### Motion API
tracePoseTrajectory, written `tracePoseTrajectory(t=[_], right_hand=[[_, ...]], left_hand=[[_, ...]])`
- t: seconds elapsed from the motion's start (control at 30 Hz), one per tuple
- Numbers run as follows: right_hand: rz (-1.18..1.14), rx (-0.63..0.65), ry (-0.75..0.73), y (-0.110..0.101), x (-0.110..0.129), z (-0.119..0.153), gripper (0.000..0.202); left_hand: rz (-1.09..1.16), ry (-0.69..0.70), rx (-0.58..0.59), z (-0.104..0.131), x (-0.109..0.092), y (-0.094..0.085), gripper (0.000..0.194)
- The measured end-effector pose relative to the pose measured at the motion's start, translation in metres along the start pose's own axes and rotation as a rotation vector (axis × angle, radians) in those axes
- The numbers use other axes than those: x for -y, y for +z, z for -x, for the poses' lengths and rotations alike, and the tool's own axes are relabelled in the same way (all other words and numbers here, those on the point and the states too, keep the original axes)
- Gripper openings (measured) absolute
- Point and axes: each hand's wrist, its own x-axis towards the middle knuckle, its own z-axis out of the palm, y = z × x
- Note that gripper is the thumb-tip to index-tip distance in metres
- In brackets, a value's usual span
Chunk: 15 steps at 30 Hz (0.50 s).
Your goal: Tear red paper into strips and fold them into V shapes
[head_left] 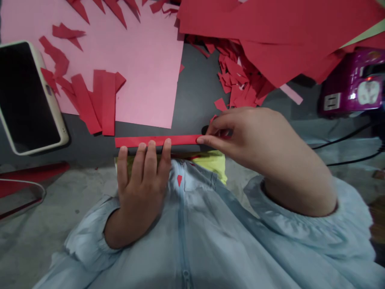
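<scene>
A long narrow red paper strip [183,140] lies crosswise along the front edge of the dark table. My left hand [142,184] is palm down with fingers outstretched, its fingertips resting on the strip's lower edge. At the strip's right end, my right hand [240,132] pinches the paper between thumb and index finger. Small red scraps lie just above that hand. Up and to the left, several shorter red strips [108,104] overlap on a pink paper sheet [147,76].
A phone [27,96] lies at the left. Large red sheets [270,32] cover the back right, beside a heap of red scraps [240,76]. A purple box with a socket [351,84] and black cables stands at the right. Yellow fabric [213,162] shows below the table edge.
</scene>
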Motion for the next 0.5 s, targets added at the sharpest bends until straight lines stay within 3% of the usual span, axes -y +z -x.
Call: tracePoseTrajectory(t=[0.23,0.5], right_hand=[[-0.013,-0.026,-0.035,0.0011,-0.0005,-0.0024,0.019],[0.017,0.003,-0.084,0.0014,-0.0029,-0.0046,0.021]], left_hand=[[-0.13,0.056,0.012,-0.0056,-0.0004,-0.0056,0.055],[-0.092,0.046,0.075,-0.0063,-0.0002,-0.0082,0.06]])
